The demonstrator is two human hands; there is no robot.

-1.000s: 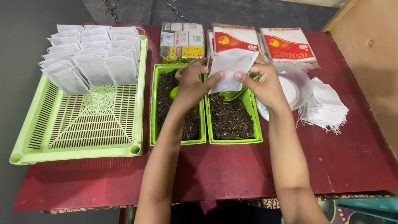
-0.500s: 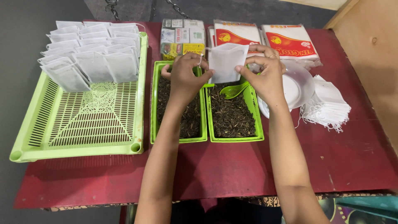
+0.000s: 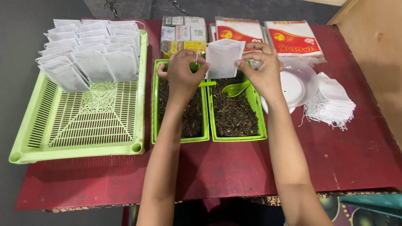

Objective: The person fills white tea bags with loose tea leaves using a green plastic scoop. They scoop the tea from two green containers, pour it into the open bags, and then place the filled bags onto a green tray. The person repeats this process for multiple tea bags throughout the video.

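We see a thin, matt paper-like pouch point(image 3: 223, 57), glossy green plastic trays point(image 3: 237, 134), coarse dry leaves point(image 3: 234, 115), and a matt red tabletop point(image 3: 226, 167).

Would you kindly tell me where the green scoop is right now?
In the head view, the green scoop lies in the right-hand green tray of loose tea, at its far end, just below the right hand.
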